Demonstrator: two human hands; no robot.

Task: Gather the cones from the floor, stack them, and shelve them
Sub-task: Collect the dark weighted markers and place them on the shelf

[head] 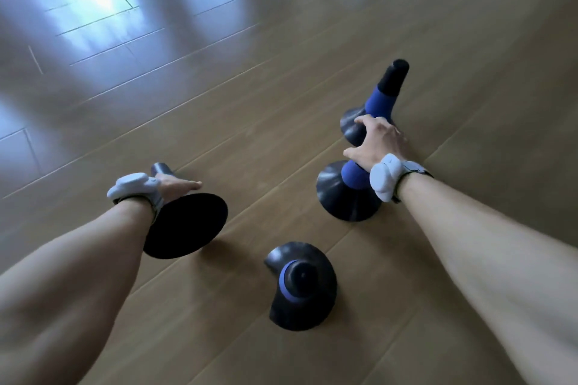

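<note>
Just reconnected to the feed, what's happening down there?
A person is gathering black-and-blue cones off the floor. The left hand grips a tipped cone, base toward the camera. The right hand lies on the far cone; its grip is unclear. A middle cone stands close by that hand, a near cone by itself. Nothing is stacked yet.

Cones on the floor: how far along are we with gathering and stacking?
Done: nothing is stacked or shelved yet. In hand: the left hand grips one tilted cone by its neck, and the right hand touches the far cone. Remaining: the middle cone and the near cone stand apart on the floor.
</note>
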